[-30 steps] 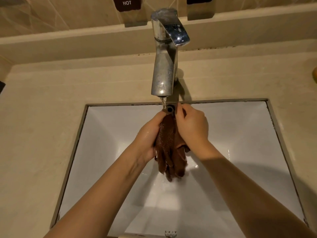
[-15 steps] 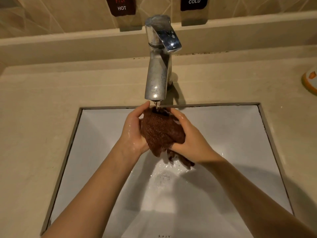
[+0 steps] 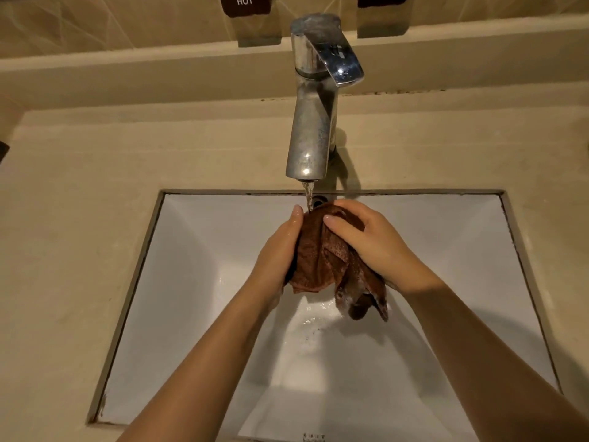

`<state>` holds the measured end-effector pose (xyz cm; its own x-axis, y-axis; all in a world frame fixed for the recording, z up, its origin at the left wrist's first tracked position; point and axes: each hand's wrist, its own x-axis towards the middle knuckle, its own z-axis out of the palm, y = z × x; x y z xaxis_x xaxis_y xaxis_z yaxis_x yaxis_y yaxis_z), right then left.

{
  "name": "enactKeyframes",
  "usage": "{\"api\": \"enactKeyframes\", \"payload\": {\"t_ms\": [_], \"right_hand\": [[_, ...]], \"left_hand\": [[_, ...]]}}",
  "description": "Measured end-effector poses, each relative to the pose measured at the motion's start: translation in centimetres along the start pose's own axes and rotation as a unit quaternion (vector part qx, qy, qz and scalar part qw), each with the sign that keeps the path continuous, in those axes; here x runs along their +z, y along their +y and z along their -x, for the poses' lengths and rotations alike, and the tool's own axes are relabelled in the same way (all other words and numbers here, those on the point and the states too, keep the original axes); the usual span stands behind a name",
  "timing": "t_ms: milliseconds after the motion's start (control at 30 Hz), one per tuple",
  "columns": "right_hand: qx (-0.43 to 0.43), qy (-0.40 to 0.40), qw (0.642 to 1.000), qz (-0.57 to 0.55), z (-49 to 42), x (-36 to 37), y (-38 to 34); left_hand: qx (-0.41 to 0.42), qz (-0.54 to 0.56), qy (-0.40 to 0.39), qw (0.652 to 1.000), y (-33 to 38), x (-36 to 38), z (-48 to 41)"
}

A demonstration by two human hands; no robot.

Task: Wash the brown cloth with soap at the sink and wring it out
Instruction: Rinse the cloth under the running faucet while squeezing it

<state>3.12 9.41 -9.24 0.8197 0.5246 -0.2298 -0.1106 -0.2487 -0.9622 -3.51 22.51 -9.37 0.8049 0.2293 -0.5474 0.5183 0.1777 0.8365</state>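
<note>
Both hands are together, clamped on one wet, bunched brown cloth [image 3: 322, 260] at the middle of the frame. The left hand [image 3: 277, 247] cups its left side, and the right hand [image 3: 373, 240] curls its fingers over the top and right side. The cloth's loose ends hang below the palms, with whitish suds on the lower right tail. It is held above the one container here, a white rectangular ceramic sink [image 3: 197, 250], whose floor holds only splashed water under the cloth. A thin water stream [image 3: 308, 196] falls onto the cloth's top from the single dull chrome tap [image 3: 314, 122] standing just above, at upper centre. A beige stone counter [image 3: 79, 218] surrounds the basin. Two dark wall labels sit at the top edge, one reading HOT [image 3: 244, 3], the other [image 3: 382, 0] cut off.
</note>
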Motion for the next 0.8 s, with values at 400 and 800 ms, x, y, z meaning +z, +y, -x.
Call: {"api": "enactKeyframes", "payload": {"t_ms": [400, 800], "right_hand": [[-0.010, 0.078, 0.977, 0.198, 1.0, 3.7, -1.8], [0.034, 0.153, 0.961, 0.227, -1.8, 3.3, 0.0]], "left_hand": [[-0.023, 0.104, 0.144, 0.984, -0.4, 2.3, -1.3], [-0.001, 0.022, 0.110, 0.994, 0.0, 2.0, -1.3]]}}
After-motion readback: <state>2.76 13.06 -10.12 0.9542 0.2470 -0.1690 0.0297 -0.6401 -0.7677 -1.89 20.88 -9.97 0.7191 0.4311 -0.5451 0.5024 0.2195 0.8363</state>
